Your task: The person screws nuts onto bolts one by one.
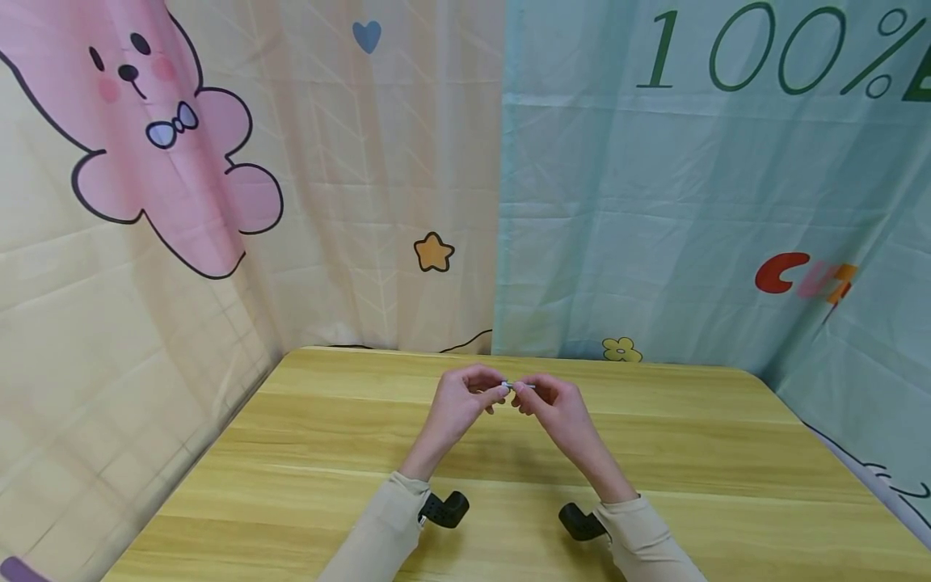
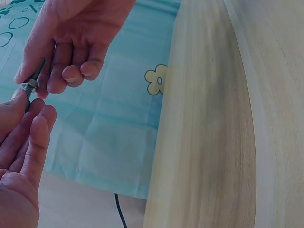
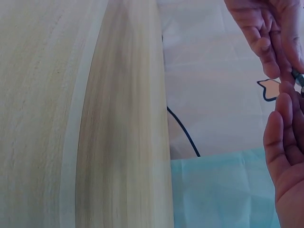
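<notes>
A small metal bolt (image 2: 39, 71) with a hex nut (image 2: 32, 83) on its shaft is held between the two hands, above the wooden table. My left hand (image 1: 460, 402) pinches one end of the bolt between thumb and fingers. From the other side, my right hand (image 1: 558, 408) pinches at the nut with thumb and index finger, its other fingers loosely bent. The bolt's threaded tip sticks out past the right thumb in the left wrist view. In the right wrist view only a dark bit of the bolt (image 3: 298, 77) shows near the frame edge.
The light wooden table (image 1: 305, 453) spreads under both hands. Behind it hang a beige curtain (image 1: 349, 162) with a pink bear and a teal curtain (image 1: 655, 194) with lettering. Black wrist mounts (image 1: 445, 510) stick out from the sleeves. A dark cord (image 3: 184, 130) shows beyond the table edge.
</notes>
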The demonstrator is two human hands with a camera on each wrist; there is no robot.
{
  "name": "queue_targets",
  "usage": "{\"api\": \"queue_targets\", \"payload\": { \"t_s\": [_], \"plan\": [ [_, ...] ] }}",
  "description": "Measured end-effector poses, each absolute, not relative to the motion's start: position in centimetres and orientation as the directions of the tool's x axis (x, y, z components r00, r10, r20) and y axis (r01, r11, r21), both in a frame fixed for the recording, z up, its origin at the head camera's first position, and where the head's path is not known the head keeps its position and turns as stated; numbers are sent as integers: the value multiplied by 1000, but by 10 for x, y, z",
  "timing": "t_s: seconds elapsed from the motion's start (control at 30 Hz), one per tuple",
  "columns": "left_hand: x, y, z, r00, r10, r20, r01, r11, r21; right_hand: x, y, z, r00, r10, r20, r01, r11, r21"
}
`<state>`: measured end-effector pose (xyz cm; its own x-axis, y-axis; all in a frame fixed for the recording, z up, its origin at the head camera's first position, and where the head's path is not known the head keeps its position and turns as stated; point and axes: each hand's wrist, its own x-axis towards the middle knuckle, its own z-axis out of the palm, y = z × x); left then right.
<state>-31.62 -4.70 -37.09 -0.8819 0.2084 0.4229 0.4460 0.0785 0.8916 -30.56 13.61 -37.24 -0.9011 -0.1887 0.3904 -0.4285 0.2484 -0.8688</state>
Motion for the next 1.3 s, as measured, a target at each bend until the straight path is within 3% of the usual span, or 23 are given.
{"api": "queue_targets", "payload": {
  "t_s": [0.23,0.57,1.3],
  "plan": [
    [-315,-46,-371,-884,212,417,439,69,896,-307,139,-374,-912,-176,370,-405,262,-876],
    [-316,-45,-369,-895,206,395,417,78,905,-311,145,-377,-822,-294,488,-550,184,-815],
    [-316,-45,-373,-887,217,409,431,63,900,-310,142,-376,-910,-183,373,-413,295,-862]
  ]
}}
